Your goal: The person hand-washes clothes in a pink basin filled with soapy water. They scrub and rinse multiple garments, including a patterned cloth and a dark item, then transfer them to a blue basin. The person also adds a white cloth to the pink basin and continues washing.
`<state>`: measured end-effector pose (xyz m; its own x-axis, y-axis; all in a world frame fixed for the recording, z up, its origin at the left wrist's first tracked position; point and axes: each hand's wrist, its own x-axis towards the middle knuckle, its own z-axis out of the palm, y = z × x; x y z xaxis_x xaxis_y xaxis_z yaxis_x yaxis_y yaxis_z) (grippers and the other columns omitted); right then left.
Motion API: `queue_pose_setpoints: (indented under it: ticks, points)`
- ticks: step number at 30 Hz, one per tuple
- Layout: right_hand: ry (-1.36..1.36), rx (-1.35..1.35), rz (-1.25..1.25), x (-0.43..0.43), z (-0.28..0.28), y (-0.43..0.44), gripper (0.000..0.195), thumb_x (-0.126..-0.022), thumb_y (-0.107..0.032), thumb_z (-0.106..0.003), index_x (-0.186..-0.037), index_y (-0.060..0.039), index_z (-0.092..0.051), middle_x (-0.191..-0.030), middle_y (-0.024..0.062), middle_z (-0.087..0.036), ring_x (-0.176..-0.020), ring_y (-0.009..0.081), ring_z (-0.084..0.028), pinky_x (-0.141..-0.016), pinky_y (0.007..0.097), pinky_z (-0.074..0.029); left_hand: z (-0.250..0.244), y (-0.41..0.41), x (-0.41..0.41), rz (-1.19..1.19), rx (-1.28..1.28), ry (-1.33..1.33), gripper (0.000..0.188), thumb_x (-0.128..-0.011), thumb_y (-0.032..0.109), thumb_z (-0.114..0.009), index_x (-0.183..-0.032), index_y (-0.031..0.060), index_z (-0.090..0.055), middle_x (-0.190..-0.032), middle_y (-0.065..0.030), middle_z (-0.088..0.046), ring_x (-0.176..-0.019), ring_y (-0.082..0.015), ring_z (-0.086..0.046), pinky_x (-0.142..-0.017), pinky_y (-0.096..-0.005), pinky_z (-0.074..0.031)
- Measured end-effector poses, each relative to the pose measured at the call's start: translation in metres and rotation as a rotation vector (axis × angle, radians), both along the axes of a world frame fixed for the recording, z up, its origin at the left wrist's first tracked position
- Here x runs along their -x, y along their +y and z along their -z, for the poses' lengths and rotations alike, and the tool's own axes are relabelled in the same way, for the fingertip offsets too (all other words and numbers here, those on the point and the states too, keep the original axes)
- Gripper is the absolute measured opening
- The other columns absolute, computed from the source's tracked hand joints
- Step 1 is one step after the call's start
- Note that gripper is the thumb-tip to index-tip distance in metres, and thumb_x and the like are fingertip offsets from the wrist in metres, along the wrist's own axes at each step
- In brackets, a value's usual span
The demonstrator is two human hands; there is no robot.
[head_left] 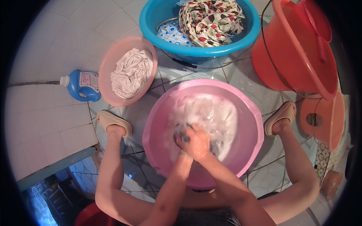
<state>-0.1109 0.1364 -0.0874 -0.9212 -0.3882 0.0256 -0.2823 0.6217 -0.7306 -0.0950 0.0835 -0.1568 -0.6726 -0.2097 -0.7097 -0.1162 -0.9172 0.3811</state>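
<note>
A pink plastic basin (249,166) stands on the tiled floor between my feet, holding foamy water (217,113). My left hand (182,141) and my right hand (199,141) are pressed together over the foam, left of the basin's middle. Between them is a dark wet cloth (183,132), blurred and mostly covered by my fingers. More dark fabric (216,145) shows through the foam to the right of my hands. A thin bracelet circles my left wrist.
A pale pink basin (103,84) with patterned cloth (131,73) and a blue detergent bottle (82,86) lie at the left. Beyond is a blue tub (198,51) of printed fabrics (210,22). At the right stand a red bucket (271,56), with a red dipper (319,28), and an orange container (325,121).
</note>
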Motion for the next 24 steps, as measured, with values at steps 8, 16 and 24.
queue_pose_setpoints:
  ticks: [8,16,24]
  points:
    - [-0.044,-0.154,0.195,0.078,0.080,0.058,0.031,-0.067,-0.031,-0.061,-0.089,-0.0086,-0.061,-0.119,0.0152,-0.039,-0.105,0.0340,-0.040,-0.080,0.0439,-0.038,0.010,-0.025,-0.032,0.413,0.715,-0.430,0.036,-0.080,0.025,-0.047,-0.110,0.0061,-0.044,-0.113,-0.0124,-0.045,-0.102,-0.0244,-0.045,-0.083,-0.0364,-0.039]
    - [-0.102,-0.635,-0.640,-0.013,0.190,0.064,0.045,-0.069,-0.030,-0.056,-0.110,-0.0118,-0.049,-0.110,0.0132,-0.047,-0.113,0.0327,-0.033,-0.083,0.0475,-0.036,0.154,-0.027,-0.092,1.313,1.770,-0.660,0.050,-0.078,0.028,-0.051,-0.119,0.0031,-0.039,-0.117,-0.0158,-0.042,-0.107,-0.0300,-0.042,-0.085,-0.0414,-0.038]
    - [-0.539,-0.244,0.071,0.067,0.159,0.044,0.037,-0.073,-0.009,-0.055,-0.109,-0.0029,-0.049,-0.100,0.0120,-0.054,-0.085,0.0212,-0.052,-0.074,0.0338,-0.044,0.110,-0.034,-0.025,0.597,0.741,-0.389,0.048,-0.081,0.032,-0.047,-0.119,0.0041,-0.039,-0.115,-0.0099,-0.046,-0.102,-0.0204,-0.047,-0.085,-0.0356,-0.039]
